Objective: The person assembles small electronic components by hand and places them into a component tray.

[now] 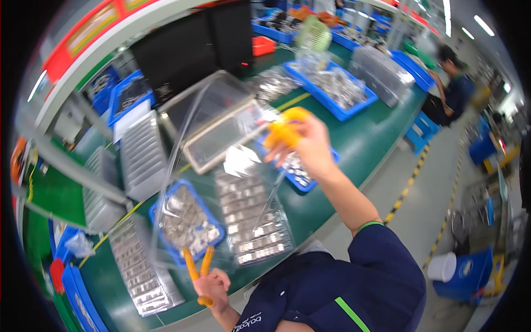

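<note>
My left hand (213, 286) is low in the view, its orange finger cots spread apart near the front of a blue tray (220, 235) of small metal parts. My right hand (304, 138), also in orange finger cots and blurred, has bent fingers above another blue tray (307, 187) of small parts. A clear plastic sheet or cover (172, 166) spans the space between the hands. One of its edges runs up to my right fingertips, which seem closed on it. Below it lies a clear tray with rows of silvery metal parts (254, 221).
A similar filled tray (146, 271) lies at left, near stacked ribbed plastic trays (142, 157). Clear-lidded boxes (207, 122) stand behind. Further off are a blue bin of parts (345, 115) and a clear plastic box (381, 74). A seated person (456, 88) is at far right.
</note>
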### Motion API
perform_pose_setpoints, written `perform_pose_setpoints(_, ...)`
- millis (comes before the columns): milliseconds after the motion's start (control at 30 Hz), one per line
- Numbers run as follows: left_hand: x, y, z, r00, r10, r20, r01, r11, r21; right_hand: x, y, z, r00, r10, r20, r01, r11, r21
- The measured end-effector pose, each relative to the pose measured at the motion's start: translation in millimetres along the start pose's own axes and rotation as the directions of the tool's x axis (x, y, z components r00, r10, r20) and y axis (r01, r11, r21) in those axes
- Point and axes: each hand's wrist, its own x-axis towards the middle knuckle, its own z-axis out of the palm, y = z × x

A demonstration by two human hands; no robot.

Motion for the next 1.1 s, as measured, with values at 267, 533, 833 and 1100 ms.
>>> perform_pose_setpoints(267,-26,-19,-29,0.914,-0.284,-0.29,0.291,0.957,-0.019,-4,71,-16,0.938,0.198,0.284,-0.243,0.961,0.132)
perform_pose_setpoints(533,-49,-3,-28,0.815,-0.08,-0.574,0.14,0.988,0.061,-4,162,-55,0.862,-0.058,0.504,0.504,0.21,-0.837)
perform_pose_setpoints(833,-50,-17,-3,0.826,-0.172,-0.537,0.219,0.976,0.023,0,154,-56,0.879,0.032,0.475,0.464,0.162,-0.871)
perform_pose_setpoints(1100,-39,-45,34,0.821,-0.453,-0.348,0.488,0.873,0.016,0,123,-47,0.866,-0.229,0.444,0.48,0.136,-0.867)
